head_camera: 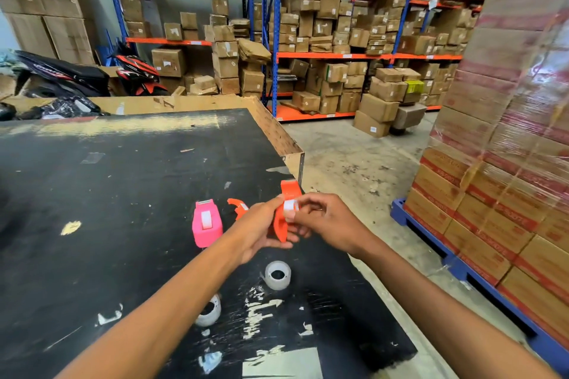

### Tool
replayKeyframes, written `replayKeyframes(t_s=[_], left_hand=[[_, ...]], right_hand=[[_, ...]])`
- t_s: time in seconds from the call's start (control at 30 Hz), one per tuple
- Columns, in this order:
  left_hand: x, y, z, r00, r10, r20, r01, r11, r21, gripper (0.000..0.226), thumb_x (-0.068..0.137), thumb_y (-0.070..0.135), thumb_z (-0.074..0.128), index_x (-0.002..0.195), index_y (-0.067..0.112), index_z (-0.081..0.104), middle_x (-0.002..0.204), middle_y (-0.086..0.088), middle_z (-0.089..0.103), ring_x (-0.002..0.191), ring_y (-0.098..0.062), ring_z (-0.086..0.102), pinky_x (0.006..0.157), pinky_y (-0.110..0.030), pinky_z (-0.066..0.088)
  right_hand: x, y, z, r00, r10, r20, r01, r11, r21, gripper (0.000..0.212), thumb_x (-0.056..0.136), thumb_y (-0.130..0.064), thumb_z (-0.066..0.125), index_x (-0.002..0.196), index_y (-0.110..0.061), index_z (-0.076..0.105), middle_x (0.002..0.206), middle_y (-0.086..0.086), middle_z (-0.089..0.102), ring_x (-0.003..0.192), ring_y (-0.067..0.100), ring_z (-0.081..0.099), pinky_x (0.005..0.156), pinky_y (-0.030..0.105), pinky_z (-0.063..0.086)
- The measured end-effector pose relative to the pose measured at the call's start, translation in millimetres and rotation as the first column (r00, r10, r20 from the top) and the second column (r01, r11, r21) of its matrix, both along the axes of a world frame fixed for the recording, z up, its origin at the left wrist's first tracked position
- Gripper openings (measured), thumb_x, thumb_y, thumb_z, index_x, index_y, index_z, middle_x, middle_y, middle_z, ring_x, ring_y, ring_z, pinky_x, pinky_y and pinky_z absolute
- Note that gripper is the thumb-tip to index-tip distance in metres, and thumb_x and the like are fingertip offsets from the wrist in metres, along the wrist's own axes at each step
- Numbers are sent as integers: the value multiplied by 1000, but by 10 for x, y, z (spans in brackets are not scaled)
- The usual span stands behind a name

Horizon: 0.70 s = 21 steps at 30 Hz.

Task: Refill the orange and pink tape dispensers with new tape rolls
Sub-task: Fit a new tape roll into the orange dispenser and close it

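Both hands are holding the orange dispenser (pixel 284 212) above the worktop (pixel 92 194): the left hand (pixel 261 229) is gripping its body, the right hand (pixel 323 220) is apparently pinching tape. The pink dispenser (pixel 207 222) is standing just left, two tape rolls (pixel 278 274) lying nearer.

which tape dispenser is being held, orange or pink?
The orange dispenser: it is lifted off the table, gripped between the left hand and right hand. The pink dispenser stands untouched on the black table, left of the hands.
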State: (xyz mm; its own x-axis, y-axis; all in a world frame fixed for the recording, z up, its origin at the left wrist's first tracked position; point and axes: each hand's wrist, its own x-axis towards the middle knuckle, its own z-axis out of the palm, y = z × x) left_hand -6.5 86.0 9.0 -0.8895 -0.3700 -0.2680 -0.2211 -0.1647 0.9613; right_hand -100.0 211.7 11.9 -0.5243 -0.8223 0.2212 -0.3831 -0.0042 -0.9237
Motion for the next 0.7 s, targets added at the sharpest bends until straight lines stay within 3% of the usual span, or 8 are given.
replayKeyframes(t_s=[0.07,0.13,0.2,0.27,0.4,0.47,0.53,0.7], left_hand=[[46,-69,-14,996,91,11,-91,996,2,48,99,43,33,91,6,63,72,-14,66,55,-18,65,51,-27,58],[124,-153,-34,994,113,5,-113,993,-38,45,99,43,37,96,6,63,75,-14,68,61,-19,66,59,-28,58],[212,-209,-53,992,120,-24,-122,989,-86,41,98,43,40,97,9,63,85,-16,72,69,-20,68,66,-29,56],[293,-237,-86,987,147,-57,-153,980,-124,38,98,42,41,98,11,61,96,-19,74,76,-21,68,69,-28,54],[433,-271,-192,980,184,-78,-191,976,-101,39,96,40,48,108,5,58,102,-22,74,79,-22,69,71,-29,55],[482,-298,-225,977,196,-78,-202,976,-82,38,94,40,52,106,6,58,99,-18,75,81,-24,72,73,-31,55],[507,-328,-229,971,221,-90,-227,972,-66,36,91,41,56,103,7,60,95,-14,76,83,-24,74,72,-32,55],[613,-390,-242,951,287,-115,-294,955,-48,31,88,39,62,100,11,63,92,-13,74,84,-23,73,72,-32,56]], right_hand=[[-28,-8,-19,999,-47,2,47,999,4,19,82,-17,72,97,-6,67,72,11,62,51,8,58,54,19,49],[-93,18,-74,989,-50,-138,74,982,176,21,80,-22,74,94,-8,68,70,4,60,55,8,52,54,19,43],[-142,76,-169,932,90,-351,119,839,531,24,79,-30,74,93,-13,66,75,1,61,62,11,49,55,20,38],[-140,107,-283,876,251,-412,178,626,759,35,78,-38,73,102,-15,63,98,6,66,76,17,53,60,26,40],[-96,65,-264,827,322,-461,268,495,826,59,68,-53,75,114,-21,56,120,6,58,99,24,57,74,32,45],[-70,2,-180,787,345,-511,304,503,809,65,67,-55,75,119,-21,56,123,5,58,107,27,58,80,34,48],[-10,-99,-158,766,362,-532,253,590,766,67,69,-54,74,124,-22,55,124,5,58,112,26,56,84,36,48],[260,-357,-348,697,488,-525,118,644,756,57,74,-45,73,123,-20,57,122,10,61,111,32,57,80,36,46]])
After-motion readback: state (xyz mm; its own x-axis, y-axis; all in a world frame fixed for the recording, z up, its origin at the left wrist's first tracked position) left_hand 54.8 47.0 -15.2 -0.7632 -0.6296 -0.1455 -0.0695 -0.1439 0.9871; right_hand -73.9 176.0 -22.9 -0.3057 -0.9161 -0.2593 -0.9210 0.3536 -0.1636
